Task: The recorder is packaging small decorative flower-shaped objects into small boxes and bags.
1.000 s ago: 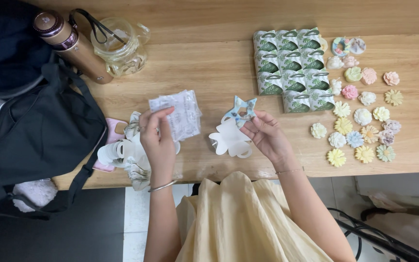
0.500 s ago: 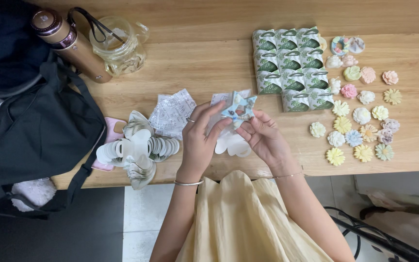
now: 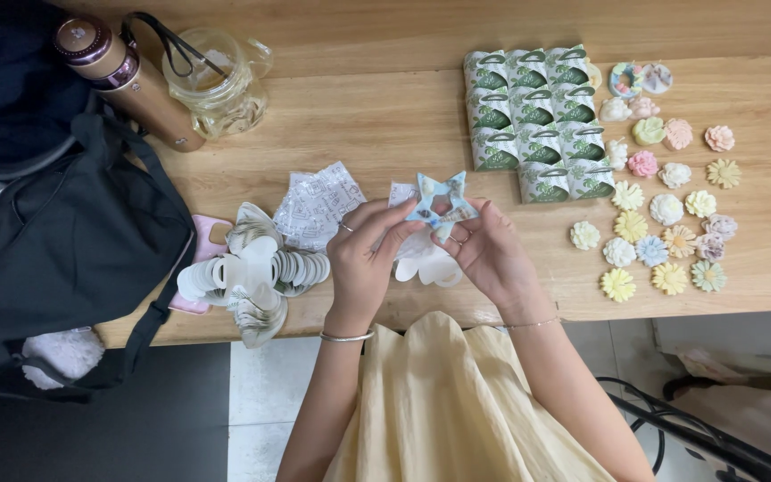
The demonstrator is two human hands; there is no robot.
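We held the small blue star-shaped paper cutout (image 3: 439,200) between both hands, left hand (image 3: 366,259) and right hand (image 3: 485,252) pinching opposite sides equally close, just above the white paper flower shapes (image 3: 428,264) on the wooden tabletop (image 3: 385,116).

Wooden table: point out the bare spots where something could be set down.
The table is bare between the glass jar and green boxes, and along the far edge. It is crowded by the clay flowers, paper cutouts and both hands.

Bare wood ahead of both hands; green boxes (image 3: 537,120) flank right.
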